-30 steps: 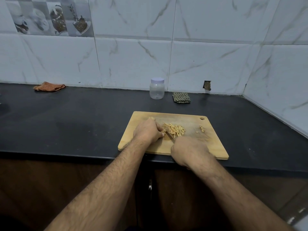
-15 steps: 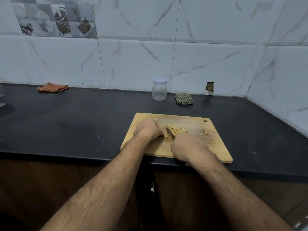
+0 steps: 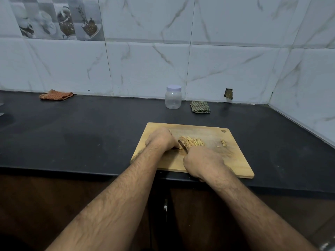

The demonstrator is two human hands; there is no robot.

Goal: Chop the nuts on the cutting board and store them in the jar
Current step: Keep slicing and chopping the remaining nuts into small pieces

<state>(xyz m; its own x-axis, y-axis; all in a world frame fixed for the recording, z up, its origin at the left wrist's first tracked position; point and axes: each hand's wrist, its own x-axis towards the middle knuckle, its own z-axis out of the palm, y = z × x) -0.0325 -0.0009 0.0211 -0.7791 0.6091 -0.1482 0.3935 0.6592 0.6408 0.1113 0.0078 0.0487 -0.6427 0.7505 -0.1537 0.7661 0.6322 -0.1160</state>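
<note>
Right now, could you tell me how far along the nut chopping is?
Partly done: a pile of slivers lies on the cutting board. In hand: the right hand works the knife while the left hand steadies nuts. Left: the jar is empty, lid on.

Two bare forearms are showing dark hair along their full visible length, no sleeves are covering either, and the left hand (image 3: 160, 139) and right hand (image 3: 203, 161) are wearing no gloves, rings or watch.
</note>
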